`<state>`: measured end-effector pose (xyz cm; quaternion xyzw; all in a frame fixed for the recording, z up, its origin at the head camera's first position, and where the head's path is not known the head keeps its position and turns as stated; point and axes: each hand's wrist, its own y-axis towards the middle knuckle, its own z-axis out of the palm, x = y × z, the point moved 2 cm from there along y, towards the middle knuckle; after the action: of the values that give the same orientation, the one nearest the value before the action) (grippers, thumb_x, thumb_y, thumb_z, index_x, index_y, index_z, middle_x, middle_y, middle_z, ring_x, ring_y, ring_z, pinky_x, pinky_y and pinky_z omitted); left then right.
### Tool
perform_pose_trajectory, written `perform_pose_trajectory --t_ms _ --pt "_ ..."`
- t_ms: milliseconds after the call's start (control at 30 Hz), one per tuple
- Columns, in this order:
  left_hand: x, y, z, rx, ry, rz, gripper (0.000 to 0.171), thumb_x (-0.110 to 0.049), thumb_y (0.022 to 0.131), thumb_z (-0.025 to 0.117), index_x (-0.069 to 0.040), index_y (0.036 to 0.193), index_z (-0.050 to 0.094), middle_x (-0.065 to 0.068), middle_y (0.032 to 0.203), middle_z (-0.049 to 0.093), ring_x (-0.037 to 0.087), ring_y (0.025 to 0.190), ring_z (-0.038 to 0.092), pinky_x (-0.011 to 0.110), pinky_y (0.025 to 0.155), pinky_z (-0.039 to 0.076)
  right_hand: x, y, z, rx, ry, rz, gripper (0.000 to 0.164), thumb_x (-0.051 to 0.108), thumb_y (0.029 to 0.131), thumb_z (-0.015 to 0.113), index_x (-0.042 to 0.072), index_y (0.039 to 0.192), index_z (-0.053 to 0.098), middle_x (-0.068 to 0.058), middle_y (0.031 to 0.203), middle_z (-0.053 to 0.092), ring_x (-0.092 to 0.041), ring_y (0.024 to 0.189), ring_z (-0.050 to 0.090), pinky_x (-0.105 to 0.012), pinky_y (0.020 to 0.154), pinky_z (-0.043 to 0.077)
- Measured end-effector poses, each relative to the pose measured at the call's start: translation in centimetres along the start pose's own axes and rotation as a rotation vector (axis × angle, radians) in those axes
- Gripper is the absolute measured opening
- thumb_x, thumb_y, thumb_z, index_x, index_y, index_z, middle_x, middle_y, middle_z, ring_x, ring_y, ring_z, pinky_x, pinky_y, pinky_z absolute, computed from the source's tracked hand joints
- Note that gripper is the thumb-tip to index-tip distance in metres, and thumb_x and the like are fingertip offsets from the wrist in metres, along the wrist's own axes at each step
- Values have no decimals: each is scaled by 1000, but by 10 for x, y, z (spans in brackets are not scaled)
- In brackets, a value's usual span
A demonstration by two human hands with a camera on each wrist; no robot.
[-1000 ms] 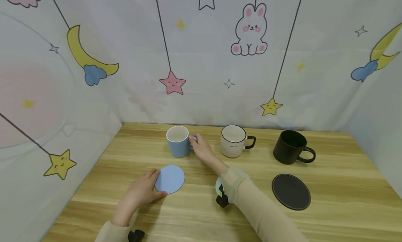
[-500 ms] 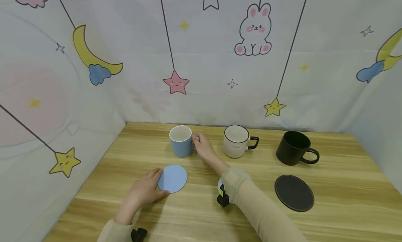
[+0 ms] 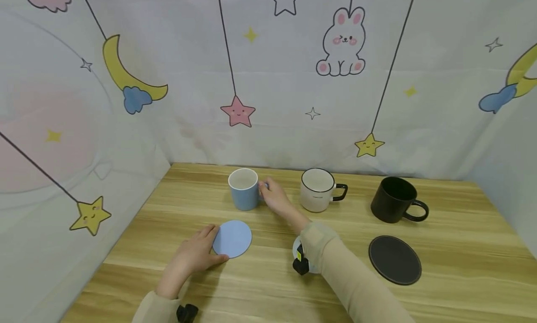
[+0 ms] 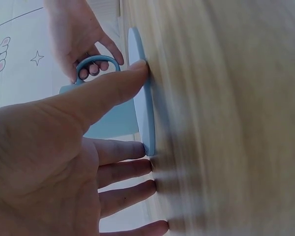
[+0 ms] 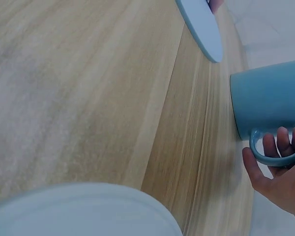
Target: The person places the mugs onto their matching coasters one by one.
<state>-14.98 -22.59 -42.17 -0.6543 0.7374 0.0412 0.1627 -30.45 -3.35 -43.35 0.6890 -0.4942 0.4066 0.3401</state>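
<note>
My right hand [image 3: 277,197] grips the handle of a blue mug [image 3: 244,197] with a white inside, the fingers hooked through the loop in the right wrist view. The mug stands upright at the back left of the table. My left hand [image 3: 195,250] touches the left edge of a round light-blue coaster [image 3: 232,239] in front of that mug. In the left wrist view its thumb [image 4: 123,81] and index finger lie at the coaster's rim, and the other fingers extend to the tabletop.
A white mug [image 3: 315,195] with black rim and handle stands right of the blue one, then a black mug [image 3: 391,204]. A dark coaster [image 3: 394,260] lies before the black mug. A pale coaster [image 3: 297,248] is partly hidden under my right forearm. A patterned cloth [image 3: 277,94] rises behind.
The whole head view has shifted slightly, so everything sits a little further right. The hands, mugs and coasters keep their places relative to each other.
</note>
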Motion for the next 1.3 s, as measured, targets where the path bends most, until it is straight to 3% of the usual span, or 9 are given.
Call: perform_pose_trajectory --t_ms 400,567,800,967,1100,1300 --pt "-2 0 -1 7 4 -8 86 -43 78 76 5 141 42 25 145 42 48 130 43 70 90 40 4 -4 -2 23 -74 16 31 27 103 40 2 107 58 -6 85 56 -17 79 51 -25 66 41" --pt "-2 0 -1 13 7 -12 86 -44 78 76 4 141 42 24 145 42 48 131 42 71 91 39 7 -5 -1 44 -51 37 33 28 103 39 1 108 57 -6 82 54 -16 73 49 -25 62 41" --pt "-2 0 -1 18 0 -18 86 -44 78 76 3 141 41 24 146 41 49 131 41 72 92 37 7 -7 0 31 44 65 27 28 102 42 5 93 54 -1 72 47 -13 60 43 -23 52 36" --pt "-1 0 0 18 -5 -16 87 -44 78 76 4 142 41 25 147 40 50 131 40 73 93 37 5 -7 3 15 151 79 25 26 101 44 10 82 48 -6 70 48 -13 62 42 -23 52 35" --pt "0 0 1 15 -4 -11 87 -44 78 76 4 142 41 25 147 40 50 131 41 73 92 37 4 -9 5 -2 209 75 25 23 100 46 9 80 48 -10 71 50 -14 63 43 -23 52 33" --pt "0 0 0 12 2 -10 87 -44 78 76 4 142 40 25 147 40 49 132 41 73 92 37 3 -11 8 -5 299 70 23 19 100 45 6 83 49 -6 73 46 -18 68 45 -22 56 32"
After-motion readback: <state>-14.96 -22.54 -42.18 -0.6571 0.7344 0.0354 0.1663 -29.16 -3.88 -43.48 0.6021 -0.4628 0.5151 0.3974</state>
